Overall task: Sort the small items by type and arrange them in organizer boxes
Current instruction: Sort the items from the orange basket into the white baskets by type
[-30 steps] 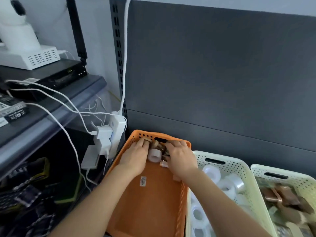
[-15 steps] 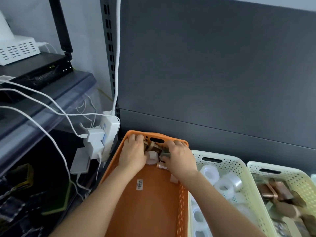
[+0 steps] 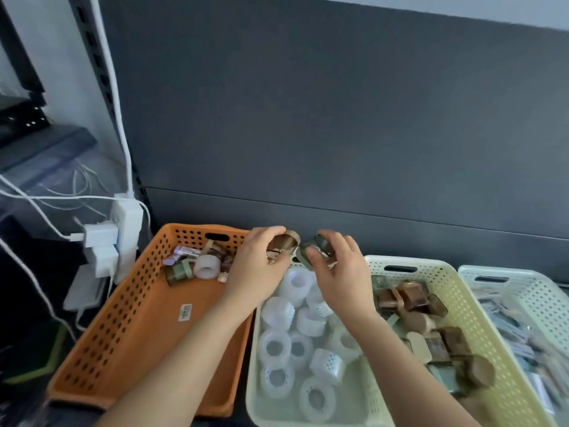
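Observation:
My left hand [image 3: 258,269] grips a brown tape roll [image 3: 284,243], raised over the right rim of the orange basket [image 3: 135,318]. My right hand [image 3: 338,272] grips a dark green tape dispenser [image 3: 317,249] above the far end of the white basket [image 3: 255,380], which holds several clear tape rolls [image 3: 277,346]. A few mixed items, among them a clear roll [image 3: 207,266], lie at the orange basket's far end. To the right, the pale yellow basket [image 3: 480,328] holds several brown dispensers [image 3: 412,298].
A fourth white basket [image 3: 523,291] with flat packets stands at far right. A dark back panel rises behind the baskets. White chargers and a power strip [image 3: 123,229] with trailing cables hang left of the orange basket, beside a dark shelf.
Both hands lifted out of the orange basket's far end, each holding a piece, and moved right over the white basket. The view swung right.

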Motion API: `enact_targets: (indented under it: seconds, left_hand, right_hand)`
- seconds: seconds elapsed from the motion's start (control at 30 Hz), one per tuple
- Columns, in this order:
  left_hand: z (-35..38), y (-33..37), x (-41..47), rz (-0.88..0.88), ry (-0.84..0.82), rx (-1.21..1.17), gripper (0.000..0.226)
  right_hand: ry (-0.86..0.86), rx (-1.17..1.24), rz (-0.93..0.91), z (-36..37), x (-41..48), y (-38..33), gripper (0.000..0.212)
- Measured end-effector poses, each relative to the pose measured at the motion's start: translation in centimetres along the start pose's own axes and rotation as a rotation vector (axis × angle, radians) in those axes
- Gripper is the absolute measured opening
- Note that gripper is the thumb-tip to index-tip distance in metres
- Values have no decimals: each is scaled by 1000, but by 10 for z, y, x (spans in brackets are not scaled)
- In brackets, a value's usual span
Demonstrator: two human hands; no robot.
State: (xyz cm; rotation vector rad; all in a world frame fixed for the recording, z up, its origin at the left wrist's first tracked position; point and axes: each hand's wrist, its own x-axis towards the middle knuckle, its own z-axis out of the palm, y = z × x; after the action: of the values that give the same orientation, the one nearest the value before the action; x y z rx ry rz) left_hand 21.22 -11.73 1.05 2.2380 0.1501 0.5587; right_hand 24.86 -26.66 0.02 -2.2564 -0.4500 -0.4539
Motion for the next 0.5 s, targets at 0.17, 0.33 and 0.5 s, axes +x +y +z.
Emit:
enact_targets:
  seconds: [0.17, 0.33, 0.5]
  left_hand:
    - [59, 61, -21, 73, -111, -58, 39]
    - [109, 102, -45, 189, -305, 108, 43]
    - [137, 112, -69, 209, -567, 562, 63]
  right_hand:
    - [76, -98, 96, -68, -18, 53, 32]
    - [-68, -267, 231, -120, -39, 100, 32]
    - [-253, -338, 268, -146, -58, 130, 36]
